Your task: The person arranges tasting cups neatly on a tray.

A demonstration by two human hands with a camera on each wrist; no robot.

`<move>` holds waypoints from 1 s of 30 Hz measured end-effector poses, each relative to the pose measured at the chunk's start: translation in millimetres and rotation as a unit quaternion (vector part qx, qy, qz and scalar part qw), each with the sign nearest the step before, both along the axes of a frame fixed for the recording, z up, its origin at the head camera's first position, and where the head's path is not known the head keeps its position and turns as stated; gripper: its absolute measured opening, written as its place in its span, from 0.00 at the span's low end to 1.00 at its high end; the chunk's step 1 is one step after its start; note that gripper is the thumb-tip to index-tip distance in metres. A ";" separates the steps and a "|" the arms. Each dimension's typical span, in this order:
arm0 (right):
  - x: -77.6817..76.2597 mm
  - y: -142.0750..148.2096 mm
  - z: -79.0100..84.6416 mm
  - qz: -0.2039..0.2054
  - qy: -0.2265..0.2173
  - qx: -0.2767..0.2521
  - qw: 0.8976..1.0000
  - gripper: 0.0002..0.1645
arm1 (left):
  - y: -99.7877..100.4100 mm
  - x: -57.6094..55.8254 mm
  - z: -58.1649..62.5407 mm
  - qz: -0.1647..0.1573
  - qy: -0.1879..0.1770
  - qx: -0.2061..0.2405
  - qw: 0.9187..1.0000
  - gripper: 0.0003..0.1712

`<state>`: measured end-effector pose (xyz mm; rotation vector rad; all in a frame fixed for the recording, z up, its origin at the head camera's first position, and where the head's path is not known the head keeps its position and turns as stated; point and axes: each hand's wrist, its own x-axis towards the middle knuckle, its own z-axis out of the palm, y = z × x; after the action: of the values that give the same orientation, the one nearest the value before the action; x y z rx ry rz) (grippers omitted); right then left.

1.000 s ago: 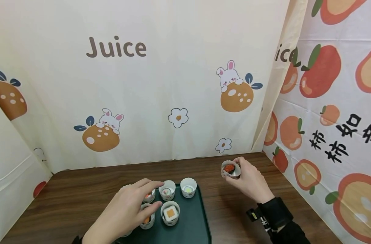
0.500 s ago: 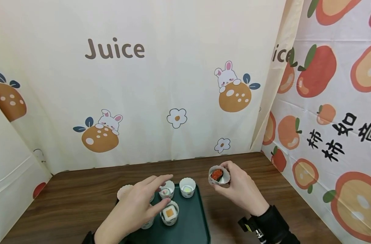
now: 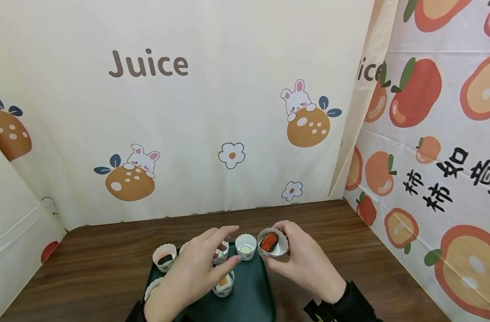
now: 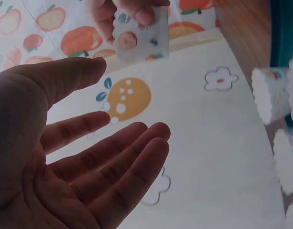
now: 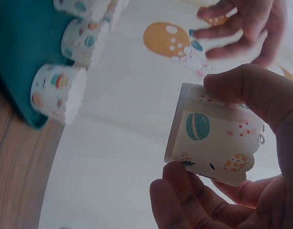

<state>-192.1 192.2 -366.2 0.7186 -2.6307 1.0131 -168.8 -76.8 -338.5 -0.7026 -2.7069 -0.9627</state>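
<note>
My right hand (image 3: 303, 264) grips a white scalloped paper baking cup (image 5: 213, 133) by its side, thumb and fingers on opposite walls. Inside the cup lies a piece of sushi (image 3: 268, 242) topped with red roe. The cup is held up near the far right corner of the dark green tray (image 3: 253, 290). My left hand (image 3: 190, 268) hovers over the tray with its fingers spread and nothing in them, as the left wrist view (image 4: 103, 157) also shows. It hides part of the cups beneath it.
Several similar paper cups with food pieces stand on the tray, among them a back-right cup (image 3: 246, 247), one with a yellow-topped piece (image 3: 224, 288) and a back-left cup (image 3: 164, 258). A printed curtain (image 3: 229, 112) rises behind the wooden table (image 3: 108, 264).
My right hand has carried the cup with the roe sushi leftward and slightly down, from the table's right side to the tray's corner. My left hand has drifted right over the tray.
</note>
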 end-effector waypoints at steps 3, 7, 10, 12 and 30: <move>3.6 -4.9 -0.7 0.020 -0.001 -0.006 1.000 0.32 | 6.5 -2.1 -4.5 -0.010 -0.002 0.022 1.000 0.30; 7.1 -9.6 -0.9 0.039 -0.006 -0.013 0.999 0.32 | 13.8 -3.6 -8.9 -0.021 -0.014 0.055 0.998 0.33; 9.6 -12.7 -0.1 0.040 -0.020 -0.019 0.999 0.32 | 18.6 -4.2 -9.3 -0.019 -0.038 0.070 0.997 0.36; 11.4 -14.6 0.4 0.035 -0.029 -0.019 0.999 0.31 | 21.5 -5.3 -9.3 -0.019 -0.053 0.074 0.996 0.39; 15.3 -17.5 -2.2 0.048 -0.033 -0.008 0.998 0.31 | 34.9 -7.4 -21.5 -0.039 -0.004 0.057 0.998 0.36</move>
<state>-176.9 174.8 -368.4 0.8276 -2.6630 1.1014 -176.2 -42.0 -360.0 -0.7876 -2.6235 -1.1298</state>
